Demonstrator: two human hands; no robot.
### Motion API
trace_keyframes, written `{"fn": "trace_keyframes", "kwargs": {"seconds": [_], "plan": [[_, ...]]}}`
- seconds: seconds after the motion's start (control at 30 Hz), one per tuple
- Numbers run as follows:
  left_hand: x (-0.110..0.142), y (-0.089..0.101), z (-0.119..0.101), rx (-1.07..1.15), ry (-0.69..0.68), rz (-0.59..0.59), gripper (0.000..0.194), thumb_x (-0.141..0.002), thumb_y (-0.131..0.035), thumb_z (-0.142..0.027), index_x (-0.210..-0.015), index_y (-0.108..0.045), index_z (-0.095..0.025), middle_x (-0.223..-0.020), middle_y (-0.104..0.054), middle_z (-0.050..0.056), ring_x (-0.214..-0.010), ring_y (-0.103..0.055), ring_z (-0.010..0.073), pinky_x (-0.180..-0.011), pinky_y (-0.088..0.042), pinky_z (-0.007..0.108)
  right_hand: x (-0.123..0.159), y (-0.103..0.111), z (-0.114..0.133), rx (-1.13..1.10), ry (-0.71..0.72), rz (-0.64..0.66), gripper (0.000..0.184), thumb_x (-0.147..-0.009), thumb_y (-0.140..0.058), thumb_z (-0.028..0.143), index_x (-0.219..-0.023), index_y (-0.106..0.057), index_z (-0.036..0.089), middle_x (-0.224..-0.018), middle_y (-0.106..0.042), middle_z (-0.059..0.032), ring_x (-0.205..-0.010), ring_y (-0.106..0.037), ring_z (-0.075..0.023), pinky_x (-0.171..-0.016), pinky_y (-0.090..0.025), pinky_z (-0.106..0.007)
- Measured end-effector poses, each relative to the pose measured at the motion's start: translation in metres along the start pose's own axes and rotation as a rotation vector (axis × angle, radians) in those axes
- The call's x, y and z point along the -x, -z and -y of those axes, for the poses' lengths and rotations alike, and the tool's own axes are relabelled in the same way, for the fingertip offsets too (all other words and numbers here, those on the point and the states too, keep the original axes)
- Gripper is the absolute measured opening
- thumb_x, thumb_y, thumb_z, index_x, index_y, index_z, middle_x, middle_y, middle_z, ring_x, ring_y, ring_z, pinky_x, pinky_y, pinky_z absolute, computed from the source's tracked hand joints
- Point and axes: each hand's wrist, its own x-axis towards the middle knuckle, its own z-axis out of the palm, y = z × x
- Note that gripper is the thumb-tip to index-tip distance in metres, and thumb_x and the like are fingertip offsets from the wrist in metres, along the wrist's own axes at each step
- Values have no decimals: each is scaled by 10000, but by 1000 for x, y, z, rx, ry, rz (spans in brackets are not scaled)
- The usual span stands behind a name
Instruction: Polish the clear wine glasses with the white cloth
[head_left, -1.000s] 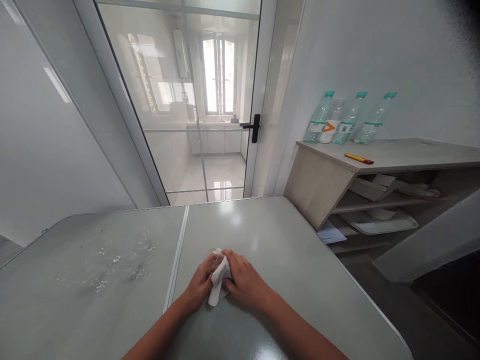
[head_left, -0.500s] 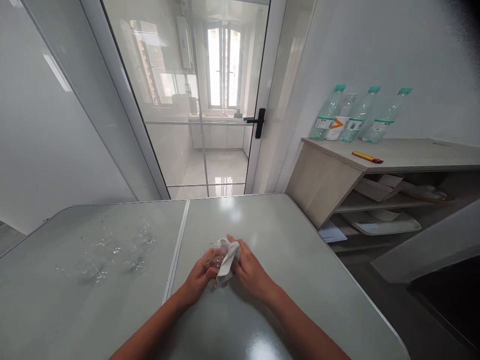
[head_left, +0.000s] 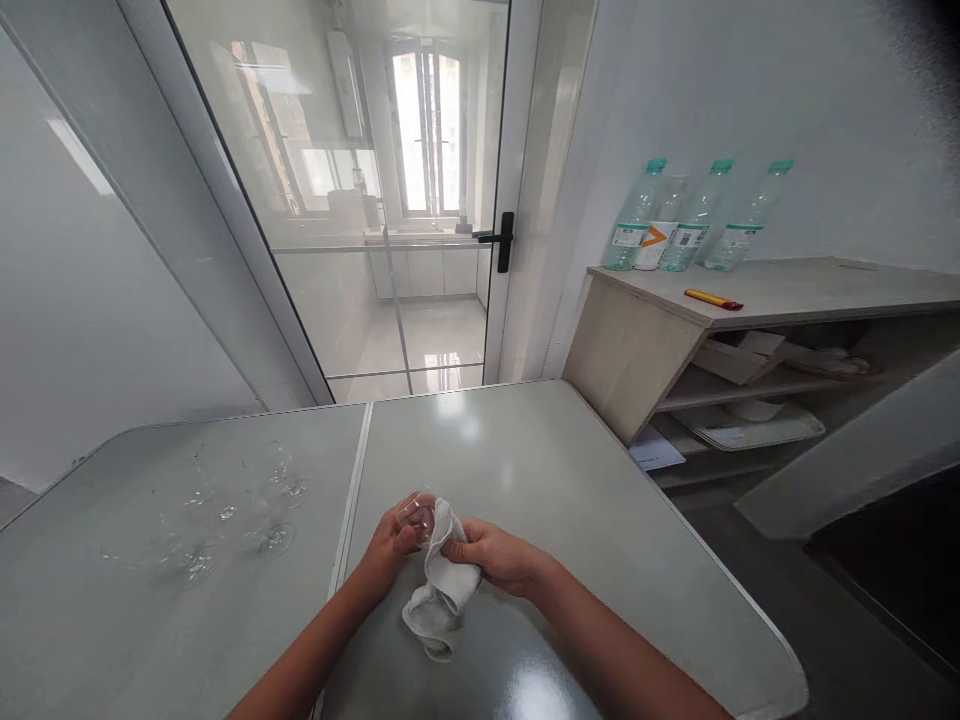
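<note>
My left hand [head_left: 390, 545] is closed around a clear drinking glass [head_left: 417, 513], holding it tilted just over the table; its lower part is hidden by the fingers and cloth. A white cloth [head_left: 447, 580] is pinched in my right hand [head_left: 495, 555], thumb on top. The cloth's upper end touches the glass, and its lower folds hang down to the table surface. On the left part of the table, several clear stemmed glasses [head_left: 199, 560] stand or lie close together; their outlines are faint.
The grey table [head_left: 585, 500] has a light seam [head_left: 351, 500] across it. At right, a wooden shelf [head_left: 637, 350] carries several plastic bottles [head_left: 686, 235] and a yellow-red packet [head_left: 712, 299]. Behind the table is a glass door with a black handle [head_left: 505, 242].
The cloth was bunched between both hands over the glass; now it hangs open from my right hand. My left hand has moved slightly left with the glass. The view has shifted a little.
</note>
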Motion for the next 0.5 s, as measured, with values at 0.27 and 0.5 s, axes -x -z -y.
{"fn": "trace_keyframes", "kwargs": {"seconds": [0.27,0.5], "plan": [[-2,-2,-9,-162,-41,-100,673,-734,-684,-757,-1060,-634,-171,-785,-451,-9,-704,-416,146,-652,-347,253,-2,-2,3,766,177,-297,266,-975,-529,370,-792,-577,184,-742,-551,6,-688,-404,-135,-692,-311,-262],[-1,3,-9,-77,-61,44,709,-741,-597,-820,-988,-632,-156,-841,-511,31,-746,-445,172,-692,-366,279,0,6,-4,-28,-33,-67,593,-811,-651,726,-879,-632,137,-761,-544,4,-684,-448,-121,-657,-367,-239]]}}
